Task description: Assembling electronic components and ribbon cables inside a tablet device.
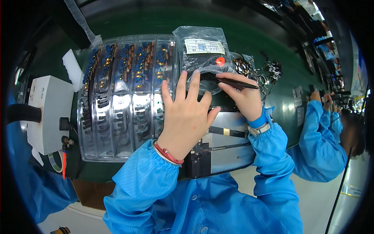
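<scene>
The right hand clamps a slim dark tool between thumb and finger at the near edge of a clear bag, while the left hand, fingers spread apart, reaches beside the clear tray, its fingertips seemingly on the bag.

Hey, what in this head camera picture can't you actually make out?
Head view:
What lies beneath the left hand: the hand itself covers it.
Tip of the dark tool in the right hand: lost against a dark background.
What the co-worker's hands hold: too small and blurred.
The blue fabric at lower left: cut off by the picture's dark rim.
</scene>
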A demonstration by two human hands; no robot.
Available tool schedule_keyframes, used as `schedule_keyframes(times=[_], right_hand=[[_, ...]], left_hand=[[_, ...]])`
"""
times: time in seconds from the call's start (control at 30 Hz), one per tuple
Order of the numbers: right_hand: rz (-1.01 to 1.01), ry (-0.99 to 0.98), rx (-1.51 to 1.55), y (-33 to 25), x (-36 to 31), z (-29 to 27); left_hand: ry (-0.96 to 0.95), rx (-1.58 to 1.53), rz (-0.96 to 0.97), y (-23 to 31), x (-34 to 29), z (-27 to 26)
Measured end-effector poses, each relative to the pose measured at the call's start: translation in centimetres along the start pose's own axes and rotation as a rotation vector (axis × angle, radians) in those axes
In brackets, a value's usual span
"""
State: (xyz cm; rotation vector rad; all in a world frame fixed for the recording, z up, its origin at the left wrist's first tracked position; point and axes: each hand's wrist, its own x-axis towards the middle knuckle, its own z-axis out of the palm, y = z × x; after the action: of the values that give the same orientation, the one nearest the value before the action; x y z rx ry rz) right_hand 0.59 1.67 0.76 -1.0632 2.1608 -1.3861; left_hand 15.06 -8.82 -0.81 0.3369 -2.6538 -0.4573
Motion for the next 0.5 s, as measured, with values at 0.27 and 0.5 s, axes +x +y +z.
schedule_keyframes(times=[0.27,0.5], right_hand=[[0.005,0.01,0.003,0.2,0.0,-0.1],[0.045,0.015,0.081,-1.4,-1.1,-1.1]], left_hand=[[-0.006,-0.014,0.005,0.1,0.0,0.1],[0.034,0.003,0.035,0.7,0.3,-0.8]])
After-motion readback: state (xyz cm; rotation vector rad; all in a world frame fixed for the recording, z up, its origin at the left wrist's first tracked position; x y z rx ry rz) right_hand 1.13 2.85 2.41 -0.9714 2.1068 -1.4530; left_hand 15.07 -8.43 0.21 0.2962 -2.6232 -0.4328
